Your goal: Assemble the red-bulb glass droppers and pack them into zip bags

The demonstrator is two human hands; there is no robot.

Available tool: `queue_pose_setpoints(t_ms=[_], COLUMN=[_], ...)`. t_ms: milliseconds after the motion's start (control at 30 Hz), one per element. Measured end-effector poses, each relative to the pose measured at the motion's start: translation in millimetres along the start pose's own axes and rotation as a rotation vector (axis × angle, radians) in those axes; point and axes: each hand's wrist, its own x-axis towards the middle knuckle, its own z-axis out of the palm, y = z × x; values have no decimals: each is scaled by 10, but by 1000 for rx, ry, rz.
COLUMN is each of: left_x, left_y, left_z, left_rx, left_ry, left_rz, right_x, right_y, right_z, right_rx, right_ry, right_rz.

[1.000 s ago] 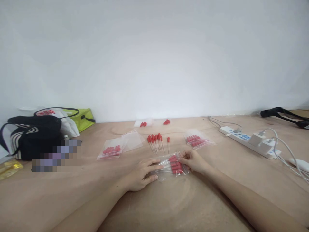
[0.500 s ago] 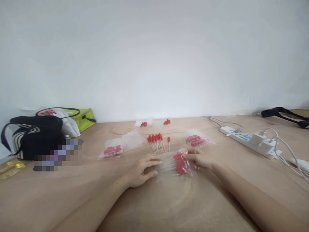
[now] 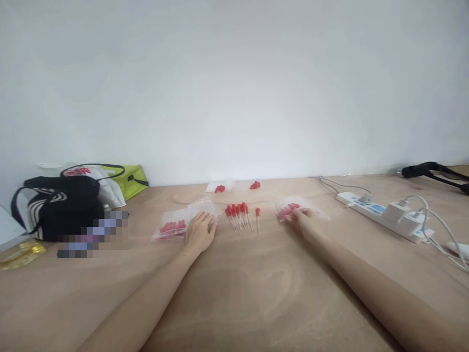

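My left hand (image 3: 201, 233) lies with its fingers stretched over a clear zip bag (image 3: 196, 209) that looks flat and bare of contents. Beside it on the left is a bag of red-topped droppers (image 3: 172, 228). My right hand (image 3: 305, 222) is closed on a clear bag of droppers (image 3: 290, 210), at the spot where other bagged droppers lie; its fingertips are partly hidden. Between the hands, several loose glass droppers (image 3: 237, 211) with red bulbs lie side by side. A single dropper (image 3: 257, 215) lies apart to their right.
Two small groups of red bulbs (image 3: 220, 188) on clear bags lie near the wall. A power strip (image 3: 370, 208) with plugs and white cables is at right. Black (image 3: 69, 208) and green bags (image 3: 134, 181) stand at left. A black frame-like object (image 3: 427, 171) lies far right.
The bag of droppers has moved from the middle, up and right, to the right-hand bags with my right hand. My left hand has let go and shifted left onto the flat zip bag.
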Motion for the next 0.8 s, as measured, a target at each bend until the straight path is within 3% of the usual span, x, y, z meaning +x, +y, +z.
queue_pose_setpoints(t_ms=[200,267,333,400,467,567,633,800], left_x=[127,131,105,46,-41,-214,-345,-688], left_y=[14,21,33,58,92,136,148,112], left_z=[76,79,70,45,2,-90,-162,-352], left_rx=[-17,-21,-30,-45,-57,-92,-138,-253], left_ry=[-132,-170,-198,-216,-226,-241,-244,-149], left_rz=[-28,-35,-25,1,23,62,108,187], right_x=[-100,-162,-248,-354,-459,-557,-559,-409], right_y=[59,26,-15,-44,-49,-18,7,23], right_z=[-49,-63,-60,-31,37,231,411,837], right_rx=[-215,-346,-535,-726,-855,-1030,-1119,-1180], right_ry=[244,306,309,195,-47,-353,-365,-220], right_rz=[-7,-96,-277,-472,-596,-611,-505,-302])
